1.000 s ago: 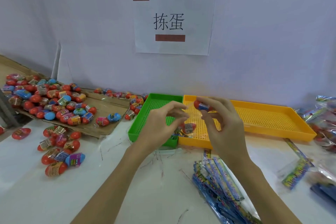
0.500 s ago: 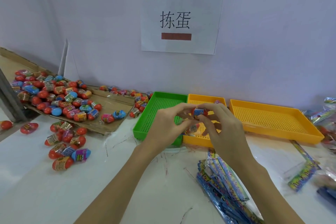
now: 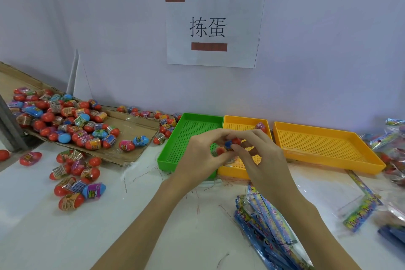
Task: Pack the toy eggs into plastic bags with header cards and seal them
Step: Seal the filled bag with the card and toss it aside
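Note:
My left hand (image 3: 200,155) and my right hand (image 3: 260,160) meet in front of the green tray (image 3: 175,155) and the small yellow tray (image 3: 245,121). Both pinch a red and blue toy egg (image 3: 231,143) between the fingertips. A second red egg (image 3: 219,151) shows just below, under my left fingers. One wrapped egg (image 3: 260,126) lies in the small yellow tray's far corner. Several loose eggs (image 3: 65,120) fill a cardboard sheet (image 3: 133,129) at the left. A stack of blue header-card bags (image 3: 271,226) lies under my right forearm.
A larger yellow tray (image 3: 324,160) stands at the right, with nothing in it. More eggs (image 3: 76,177) are scattered on the white table at the front left. Packed bags (image 3: 392,153) pile at the far right edge. A loose bag with a colourful header (image 3: 361,212) lies near them. A paper sign (image 3: 212,28) hangs on the wall.
My hands have come together: one second ago the right hand alone held the egg with the left apart, now both grip it. The view has shifted left and down.

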The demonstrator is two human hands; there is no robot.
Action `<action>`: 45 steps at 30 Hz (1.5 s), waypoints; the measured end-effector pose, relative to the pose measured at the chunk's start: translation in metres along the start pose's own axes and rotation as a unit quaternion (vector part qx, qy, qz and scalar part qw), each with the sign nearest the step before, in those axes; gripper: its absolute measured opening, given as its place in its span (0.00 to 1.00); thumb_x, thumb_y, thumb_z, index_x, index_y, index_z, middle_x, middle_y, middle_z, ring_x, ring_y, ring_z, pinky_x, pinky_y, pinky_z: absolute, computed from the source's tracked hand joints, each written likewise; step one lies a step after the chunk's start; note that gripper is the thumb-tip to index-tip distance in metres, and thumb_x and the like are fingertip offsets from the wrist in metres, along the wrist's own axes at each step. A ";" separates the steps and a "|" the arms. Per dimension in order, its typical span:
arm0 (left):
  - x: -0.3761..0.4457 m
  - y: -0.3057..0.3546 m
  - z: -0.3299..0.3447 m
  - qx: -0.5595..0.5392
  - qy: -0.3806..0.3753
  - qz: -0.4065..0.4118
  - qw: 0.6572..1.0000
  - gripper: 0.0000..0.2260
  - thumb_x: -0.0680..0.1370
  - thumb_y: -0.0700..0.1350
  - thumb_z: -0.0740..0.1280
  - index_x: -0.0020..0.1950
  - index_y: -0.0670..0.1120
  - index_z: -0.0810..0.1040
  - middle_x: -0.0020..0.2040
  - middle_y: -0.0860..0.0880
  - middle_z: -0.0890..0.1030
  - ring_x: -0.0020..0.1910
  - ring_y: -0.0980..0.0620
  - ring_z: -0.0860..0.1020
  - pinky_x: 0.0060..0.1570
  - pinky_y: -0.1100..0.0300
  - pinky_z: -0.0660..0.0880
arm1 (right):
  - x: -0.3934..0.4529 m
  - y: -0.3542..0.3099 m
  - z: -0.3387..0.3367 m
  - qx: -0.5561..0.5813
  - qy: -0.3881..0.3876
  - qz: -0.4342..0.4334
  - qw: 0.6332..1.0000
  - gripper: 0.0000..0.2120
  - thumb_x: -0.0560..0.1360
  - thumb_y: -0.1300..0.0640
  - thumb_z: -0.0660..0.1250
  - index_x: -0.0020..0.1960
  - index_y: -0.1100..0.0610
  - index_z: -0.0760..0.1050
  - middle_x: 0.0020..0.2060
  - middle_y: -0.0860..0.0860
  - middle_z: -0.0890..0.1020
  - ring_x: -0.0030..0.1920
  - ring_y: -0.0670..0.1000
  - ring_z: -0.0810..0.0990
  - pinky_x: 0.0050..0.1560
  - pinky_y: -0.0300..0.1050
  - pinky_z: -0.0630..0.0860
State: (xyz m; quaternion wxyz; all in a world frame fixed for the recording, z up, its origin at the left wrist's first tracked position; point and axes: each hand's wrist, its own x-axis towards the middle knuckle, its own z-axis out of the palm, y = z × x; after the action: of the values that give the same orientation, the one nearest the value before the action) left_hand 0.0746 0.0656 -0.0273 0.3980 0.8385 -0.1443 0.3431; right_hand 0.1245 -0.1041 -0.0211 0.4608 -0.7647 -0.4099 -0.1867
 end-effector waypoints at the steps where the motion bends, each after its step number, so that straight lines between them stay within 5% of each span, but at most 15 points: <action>1: 0.000 0.000 0.001 -0.002 -0.001 0.000 1.000 0.15 0.76 0.41 0.77 0.62 0.47 0.83 0.53 0.55 0.85 0.51 0.57 0.82 0.53 0.68 0.76 | 0.000 0.000 0.000 -0.003 -0.001 0.002 1.000 0.12 0.81 0.58 0.68 0.63 0.50 0.81 0.53 0.48 0.81 0.50 0.45 0.80 0.45 0.36 0.79; 6: 0.001 0.000 0.002 -0.007 0.004 -0.022 1.000 0.21 0.76 0.45 0.78 0.68 0.47 0.80 0.56 0.55 0.85 0.52 0.56 0.82 0.55 0.59 0.80 | -0.001 -0.003 0.002 -0.014 0.038 0.021 0.999 0.10 0.82 0.60 0.68 0.62 0.51 0.81 0.52 0.46 0.83 0.47 0.42 0.81 0.44 0.29 0.75; 10: 0.005 0.003 -0.002 -0.127 0.000 -0.106 0.986 0.20 0.79 0.44 0.75 0.70 0.49 0.77 0.56 0.53 0.87 0.52 0.52 0.86 0.53 0.56 0.83 | 0.000 -0.005 0.000 0.006 0.079 0.038 0.996 0.10 0.81 0.61 0.69 0.62 0.54 0.78 0.49 0.47 0.83 0.43 0.43 0.83 0.42 0.29 0.77; 14: 0.006 0.003 -0.002 -0.130 0.071 -0.127 0.981 0.08 0.83 0.38 0.68 0.61 0.44 0.83 0.52 0.53 0.88 0.52 0.53 0.87 0.53 0.57 0.84 | 0.000 -0.006 -0.001 -0.003 0.050 0.036 0.998 0.10 0.80 0.61 0.71 0.61 0.55 0.78 0.49 0.47 0.84 0.42 0.42 0.83 0.43 0.30 0.78; 21: 0.007 0.015 -0.001 -0.140 0.071 -0.114 0.981 0.08 0.83 0.39 0.68 0.60 0.43 0.84 0.52 0.52 0.88 0.55 0.55 0.86 0.57 0.57 0.82 | -0.005 -0.011 0.004 0.011 -0.035 0.011 0.999 0.14 0.80 0.53 0.70 0.65 0.52 0.76 0.52 0.41 0.83 0.48 0.42 0.81 0.43 0.30 0.73; 24: 0.009 0.019 -0.004 -0.163 0.068 -0.128 0.976 0.09 0.84 0.42 0.68 0.62 0.45 0.83 0.51 0.52 0.89 0.54 0.54 0.86 0.59 0.58 0.81 | -0.003 -0.008 0.005 -0.010 -0.062 0.012 0.998 0.17 0.77 0.58 0.75 0.63 0.53 0.75 0.52 0.42 0.83 0.47 0.42 0.79 0.44 0.26 0.69; 29: 0.012 0.007 -0.014 -0.187 -0.123 -0.135 0.965 0.17 0.88 0.46 0.56 0.75 0.53 0.73 0.72 0.58 0.77 0.74 0.60 0.72 0.64 0.74 0.69 | -0.003 -0.002 0.004 -0.057 -0.005 -0.002 0.998 0.09 0.78 0.64 0.72 0.57 0.55 0.80 0.45 0.40 0.82 0.43 0.37 0.77 0.44 0.25 0.68; 32: 0.009 -0.005 -0.018 -0.152 -0.187 -0.172 0.955 0.24 0.82 0.41 0.66 0.76 0.58 0.68 0.74 0.59 0.74 0.75 0.58 0.70 0.70 0.67 0.69 | -0.003 0.001 0.002 -0.025 0.013 0.024 0.999 0.10 0.79 0.62 0.71 0.59 0.52 0.79 0.49 0.41 0.84 0.48 0.38 0.80 0.45 0.25 0.70; 35: 0.002 -0.009 -0.009 -0.044 -0.146 -0.115 0.982 0.23 0.79 0.46 0.74 0.73 0.55 0.73 0.64 0.59 0.81 0.63 0.60 0.79 0.62 0.64 0.76 | -0.003 0.004 0.002 -0.011 0.009 0.032 0.999 0.11 0.80 0.61 0.71 0.59 0.50 0.80 0.51 0.41 0.84 0.51 0.39 0.81 0.45 0.26 0.71; 39: 0.002 -0.011 -0.003 -0.019 -0.058 -0.115 0.992 0.13 0.81 0.45 0.73 0.64 0.50 0.79 0.49 0.57 0.82 0.47 0.62 0.79 0.48 0.70 0.73 | -0.003 0.005 0.002 -0.008 0.020 0.033 0.999 0.12 0.82 0.60 0.68 0.63 0.49 0.80 0.55 0.42 0.83 0.50 0.41 0.81 0.49 0.30 0.75; 42: 0.005 -0.015 -0.009 -0.067 0.026 -0.185 0.980 0.11 0.80 0.43 0.73 0.61 0.50 0.80 0.50 0.54 0.83 0.49 0.60 0.81 0.50 0.64 0.80 | 0.001 0.007 -0.002 0.012 0.097 0.045 0.994 0.12 0.82 0.64 0.66 0.62 0.53 0.80 0.55 0.44 0.84 0.53 0.41 0.82 0.52 0.29 0.76; 45: 0.006 -0.019 -0.013 -0.159 0.100 -0.279 0.942 0.09 0.79 0.41 0.73 0.58 0.47 0.80 0.54 0.44 0.85 0.55 0.45 0.84 0.59 0.45 0.81 | 0.013 0.024 -0.005 0.003 0.150 0.107 0.983 0.10 0.82 0.67 0.63 0.58 0.56 0.78 0.50 0.46 0.85 0.50 0.44 0.84 0.47 0.40 0.80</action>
State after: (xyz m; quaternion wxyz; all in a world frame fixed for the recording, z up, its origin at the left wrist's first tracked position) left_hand 0.0830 0.0880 -0.0287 0.6184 0.7322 0.0834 0.2732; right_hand 0.1515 -0.1078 -0.0231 0.5370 -0.7657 -0.2526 -0.2479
